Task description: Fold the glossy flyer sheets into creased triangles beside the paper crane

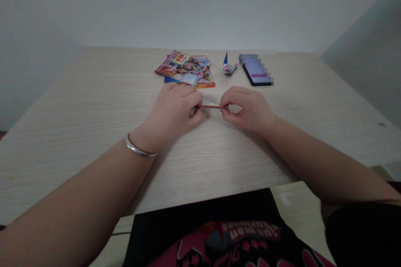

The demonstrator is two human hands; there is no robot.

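Between my two hands is a small folded piece of paper (211, 106), pale on top with a thin red-orange edge toward me. My left hand (179, 106) pinches its left end between thumb and fingers, a silver bangle at the wrist. At the right end, the thumb and index finger of my right hand (247, 106) close on the same paper. Both hands rest low over the table, and their fingers cover most of the paper's ends.
Just beyond my left hand lies a stack of colourful printed sheets (184, 69). A folded paper crane (230, 69) with a blue point stands right of it. Farther right, a phone (257, 73) lies screen up on the pale wooden table (94, 104). A wall (200, 6) rises behind the table.
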